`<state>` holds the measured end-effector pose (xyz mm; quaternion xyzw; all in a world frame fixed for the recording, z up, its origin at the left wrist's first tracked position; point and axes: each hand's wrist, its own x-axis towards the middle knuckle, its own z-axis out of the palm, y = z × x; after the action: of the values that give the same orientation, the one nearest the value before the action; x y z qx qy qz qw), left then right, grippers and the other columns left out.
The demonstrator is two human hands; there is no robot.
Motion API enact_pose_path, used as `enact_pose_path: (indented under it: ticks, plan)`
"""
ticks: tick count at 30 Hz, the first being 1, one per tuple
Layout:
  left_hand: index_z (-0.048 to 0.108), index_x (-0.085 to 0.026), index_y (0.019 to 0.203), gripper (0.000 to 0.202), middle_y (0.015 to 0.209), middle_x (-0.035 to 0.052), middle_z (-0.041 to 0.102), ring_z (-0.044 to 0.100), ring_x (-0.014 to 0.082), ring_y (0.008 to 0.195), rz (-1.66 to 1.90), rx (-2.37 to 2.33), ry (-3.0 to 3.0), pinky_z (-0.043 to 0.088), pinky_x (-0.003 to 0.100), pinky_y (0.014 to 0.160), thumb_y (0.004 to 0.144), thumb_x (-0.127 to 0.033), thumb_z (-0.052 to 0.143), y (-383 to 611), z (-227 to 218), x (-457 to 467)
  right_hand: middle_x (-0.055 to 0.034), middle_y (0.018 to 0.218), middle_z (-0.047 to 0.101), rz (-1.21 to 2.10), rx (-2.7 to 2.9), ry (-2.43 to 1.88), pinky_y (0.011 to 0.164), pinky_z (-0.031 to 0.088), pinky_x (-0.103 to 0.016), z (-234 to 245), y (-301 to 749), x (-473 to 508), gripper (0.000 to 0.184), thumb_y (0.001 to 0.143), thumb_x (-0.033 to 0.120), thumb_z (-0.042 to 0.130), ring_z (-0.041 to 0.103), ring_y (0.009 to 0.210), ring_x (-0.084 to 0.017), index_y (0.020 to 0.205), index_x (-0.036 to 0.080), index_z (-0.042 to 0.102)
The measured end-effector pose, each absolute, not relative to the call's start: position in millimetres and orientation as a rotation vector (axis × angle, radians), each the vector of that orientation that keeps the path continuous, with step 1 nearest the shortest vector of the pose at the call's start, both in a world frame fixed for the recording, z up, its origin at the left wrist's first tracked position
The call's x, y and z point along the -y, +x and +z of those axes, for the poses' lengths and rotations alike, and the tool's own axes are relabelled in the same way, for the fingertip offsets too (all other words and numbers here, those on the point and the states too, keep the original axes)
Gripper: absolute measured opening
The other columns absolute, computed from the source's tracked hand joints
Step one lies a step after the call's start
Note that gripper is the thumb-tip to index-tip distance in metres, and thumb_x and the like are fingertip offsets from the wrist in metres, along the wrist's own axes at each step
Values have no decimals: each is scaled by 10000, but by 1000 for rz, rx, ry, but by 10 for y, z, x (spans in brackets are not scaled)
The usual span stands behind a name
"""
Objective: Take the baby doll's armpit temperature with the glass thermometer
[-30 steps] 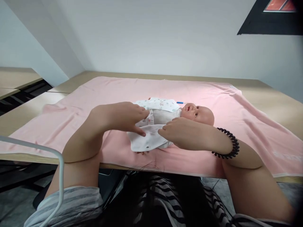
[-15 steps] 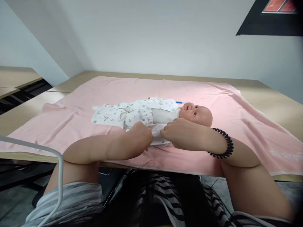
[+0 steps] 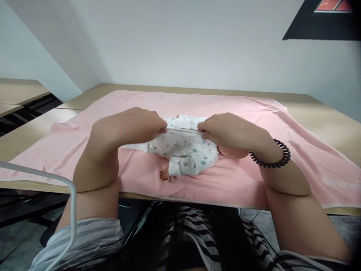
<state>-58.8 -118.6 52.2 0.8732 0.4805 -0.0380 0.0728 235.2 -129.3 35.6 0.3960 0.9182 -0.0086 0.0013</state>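
A baby doll (image 3: 225, 151) lies on its back on a pink blanket (image 3: 158, 102), head to the right, its face mostly hidden behind my right forearm. It wears a white printed baby shirt (image 3: 180, 145). My left hand (image 3: 145, 124) pinches the shirt's front edge above the doll's middle. Farther right, near the doll's chest, my right hand (image 3: 218, 126) grips the same edge, so the cloth is stretched between both hands across the body. One sleeved arm of the doll hangs toward me, and its small hand (image 3: 167, 175) rests on the blanket.
The blanket covers most of a wooden table (image 3: 318, 109) that stands against a white wall. Another table (image 3: 21, 90) is at the far left. A pale cable (image 3: 73, 210) crosses the lower left of the view.
Both hands have lifted the near shirt flap up and away from me, over the doll's front. The doll's near arm and sleeve now show, and its face has become covered from view.
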Motion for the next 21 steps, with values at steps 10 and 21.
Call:
enact_pose_path:
  ticks: [10,21]
  plan:
    - [530,-209,707,299,694,63,501,416,198,615,-404,-1555,2738,303,389,686,960,-370,522,-343,381,653,-55,1013,719,-207,-2731,1376,668,346,-321,252,2490,768,176,926,206,584,566,754,-166,1067,200,689]
    - [697,-223,1067,236,1021,101,724,625,239,828,-489,-1612,2670,416,356,744,954,-379,561,-377,410,643,-38,840,669,-234,-2644,1375,633,316,-338,245,2448,766,8,857,213,641,517,684,-172,859,206,644]
